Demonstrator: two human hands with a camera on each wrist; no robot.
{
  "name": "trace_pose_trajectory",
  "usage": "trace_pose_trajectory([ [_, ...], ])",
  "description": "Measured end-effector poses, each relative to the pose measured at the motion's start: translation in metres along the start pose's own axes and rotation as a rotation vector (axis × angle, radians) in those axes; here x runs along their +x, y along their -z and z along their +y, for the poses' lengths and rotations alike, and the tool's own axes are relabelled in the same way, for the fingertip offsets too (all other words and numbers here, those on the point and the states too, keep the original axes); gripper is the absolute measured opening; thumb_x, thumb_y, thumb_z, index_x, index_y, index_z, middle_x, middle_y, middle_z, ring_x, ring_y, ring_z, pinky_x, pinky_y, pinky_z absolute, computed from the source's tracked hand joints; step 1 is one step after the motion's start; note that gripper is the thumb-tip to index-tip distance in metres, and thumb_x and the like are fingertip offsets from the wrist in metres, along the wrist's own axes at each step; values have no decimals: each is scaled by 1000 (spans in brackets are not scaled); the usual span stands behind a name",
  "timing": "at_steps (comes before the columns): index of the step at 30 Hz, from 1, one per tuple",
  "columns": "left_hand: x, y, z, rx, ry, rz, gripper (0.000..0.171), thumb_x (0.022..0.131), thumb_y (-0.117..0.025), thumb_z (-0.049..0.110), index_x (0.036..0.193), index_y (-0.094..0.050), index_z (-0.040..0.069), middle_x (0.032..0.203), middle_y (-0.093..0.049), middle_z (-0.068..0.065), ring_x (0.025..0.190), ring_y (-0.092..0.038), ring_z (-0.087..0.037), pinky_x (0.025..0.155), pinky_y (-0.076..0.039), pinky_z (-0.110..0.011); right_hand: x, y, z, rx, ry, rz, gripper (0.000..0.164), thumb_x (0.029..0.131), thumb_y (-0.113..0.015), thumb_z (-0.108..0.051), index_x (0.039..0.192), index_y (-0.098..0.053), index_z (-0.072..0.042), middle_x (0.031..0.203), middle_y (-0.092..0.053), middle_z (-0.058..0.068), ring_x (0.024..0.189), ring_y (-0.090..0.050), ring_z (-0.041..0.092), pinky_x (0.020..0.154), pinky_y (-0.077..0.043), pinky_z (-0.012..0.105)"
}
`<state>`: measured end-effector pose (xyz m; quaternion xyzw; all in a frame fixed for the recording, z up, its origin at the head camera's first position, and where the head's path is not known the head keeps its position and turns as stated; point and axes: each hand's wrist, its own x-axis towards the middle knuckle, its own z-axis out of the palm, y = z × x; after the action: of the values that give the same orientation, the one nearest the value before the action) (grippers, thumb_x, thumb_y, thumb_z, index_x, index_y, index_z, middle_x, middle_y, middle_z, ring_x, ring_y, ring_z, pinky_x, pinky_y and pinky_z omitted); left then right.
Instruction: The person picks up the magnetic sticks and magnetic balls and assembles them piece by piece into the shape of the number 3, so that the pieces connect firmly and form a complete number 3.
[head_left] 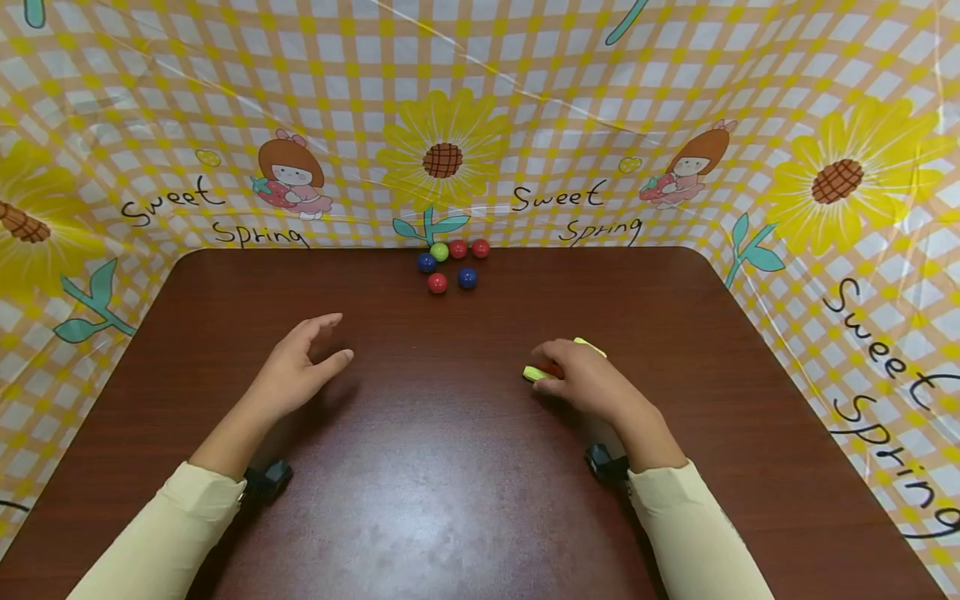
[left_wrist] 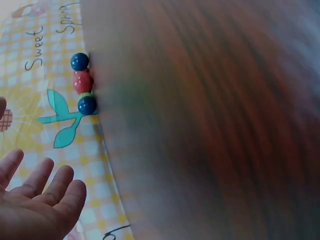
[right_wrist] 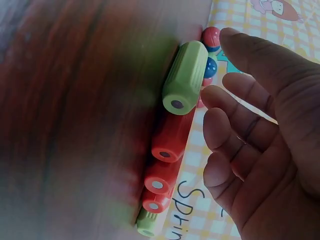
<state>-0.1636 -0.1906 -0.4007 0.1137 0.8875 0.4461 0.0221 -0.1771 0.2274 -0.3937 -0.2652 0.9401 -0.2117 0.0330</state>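
My right hand (head_left: 588,379) hovers over a row of short plastic rods right of the table's middle, its fingers loosely bent and nothing gripped. In the head view it hides most of them; a yellow-green rod (head_left: 537,374) pokes out by the thumb. The right wrist view shows a green rod (right_wrist: 185,75) nearest the fingertips, several red rods (right_wrist: 170,140) behind it and another green rod (right_wrist: 147,223) at the end, with round metal-looking discs in their ends. To the left, my left hand (head_left: 296,367) is held above bare wood, fingers spread and relaxed.
Several small shiny balls lie by the table's back edge: a green ball (head_left: 438,252), red balls (head_left: 437,283) and blue balls (head_left: 467,277). A yellow checked cloth (head_left: 360,167) rises around the back and sides of the dark wooden table (head_left: 420,467).
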Motion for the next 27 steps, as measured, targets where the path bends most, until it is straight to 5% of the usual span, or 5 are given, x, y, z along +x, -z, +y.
trace_pose_trajectory([
  [9, 17, -6, 1, -78, 14, -15, 58, 98, -64, 27, 147, -42, 4, 147, -43, -20, 136, -40, -35, 110, -33, -51, 1, -6, 2, -22, 68, -18, 27, 82, -79, -7, 105, -66, -3, 86, -60, -1, 80, -54, 16, 73, -45, 35],
  [16, 33, -12, 6, -69, -4, -23, 55, 98, -64, 22, 145, -44, 3, 146, -44, -20, 135, -41, -35, 108, -34, -51, 1, -8, 3, -44, 79, -28, 21, 84, -74, -2, 103, -67, -4, 90, -61, 1, 82, -55, 17, 75, -47, 36],
  [27, 81, -28, 17, 33, -70, -33, 50, 95, -66, 18, 139, -50, 1, 137, -51, -20, 127, -49, -35, 106, -38, -48, 1, -10, 0, -93, 109, -3, 13, 82, -75, -2, 86, -65, -9, 84, -60, -2, 75, -56, 15, 71, -48, 37],
])
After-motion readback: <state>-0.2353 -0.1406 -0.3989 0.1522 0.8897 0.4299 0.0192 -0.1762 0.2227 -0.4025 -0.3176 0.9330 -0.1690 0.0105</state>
